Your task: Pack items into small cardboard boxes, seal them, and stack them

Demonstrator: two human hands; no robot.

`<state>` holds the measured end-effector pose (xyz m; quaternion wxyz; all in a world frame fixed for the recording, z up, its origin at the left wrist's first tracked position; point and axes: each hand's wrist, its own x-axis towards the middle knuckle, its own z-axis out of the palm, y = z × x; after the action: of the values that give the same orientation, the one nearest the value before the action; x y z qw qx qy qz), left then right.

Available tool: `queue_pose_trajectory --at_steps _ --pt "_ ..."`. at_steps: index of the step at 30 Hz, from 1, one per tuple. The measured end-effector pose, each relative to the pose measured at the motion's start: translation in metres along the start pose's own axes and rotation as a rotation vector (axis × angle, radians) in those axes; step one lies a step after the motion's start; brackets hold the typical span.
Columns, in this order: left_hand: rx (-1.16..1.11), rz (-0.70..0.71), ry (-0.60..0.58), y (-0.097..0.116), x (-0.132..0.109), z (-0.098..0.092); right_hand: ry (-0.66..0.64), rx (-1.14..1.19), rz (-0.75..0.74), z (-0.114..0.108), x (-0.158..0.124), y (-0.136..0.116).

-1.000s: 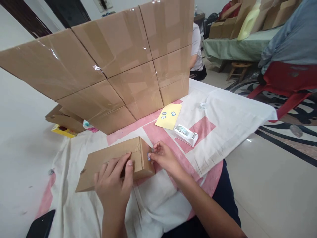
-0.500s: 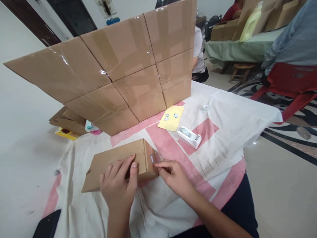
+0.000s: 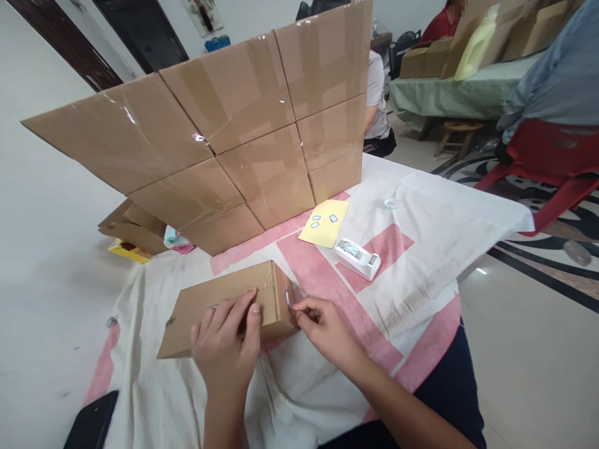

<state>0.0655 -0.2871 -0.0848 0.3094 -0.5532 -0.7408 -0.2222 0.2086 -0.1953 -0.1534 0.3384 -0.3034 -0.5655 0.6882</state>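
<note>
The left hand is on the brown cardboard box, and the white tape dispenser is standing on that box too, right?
No: the head view shows the dispenser on the pink-and-white cloth, apart from the box. The left hand is on the box, yes.

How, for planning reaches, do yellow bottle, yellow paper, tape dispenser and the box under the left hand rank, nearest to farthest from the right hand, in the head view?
1. Box: just left of the right hand.
2. Tape dispenser: ahead, right.
3. Yellow paper: beyond the dispenser.
4. Yellow bottle: on far table.
</note>
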Motion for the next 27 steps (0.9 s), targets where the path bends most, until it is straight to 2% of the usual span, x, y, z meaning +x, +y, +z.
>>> queue_pose_trajectory --at_steps 6,10,13,21,27 --pt "-0.002 -0.018 -0.009 0.001 0.000 -0.001 0.014 -0.014 0.015 -0.004 -0.001 -0.004" --pt "0.008 -0.014 -0.024 0.002 0.000 -0.001 -0.105 -0.008 -0.022 -0.010 -0.001 -0.008" --pt "0.009 -0.020 -0.043 0.002 0.000 -0.001 -0.096 -0.075 -0.057 -0.013 0.001 -0.009" --pt "0.004 0.041 -0.036 -0.004 0.000 -0.001 -0.139 -0.016 -0.068 0.001 0.002 0.004" --pt "0.019 0.069 -0.004 -0.006 -0.001 0.001 -0.204 -0.165 -0.105 -0.009 -0.008 -0.014"
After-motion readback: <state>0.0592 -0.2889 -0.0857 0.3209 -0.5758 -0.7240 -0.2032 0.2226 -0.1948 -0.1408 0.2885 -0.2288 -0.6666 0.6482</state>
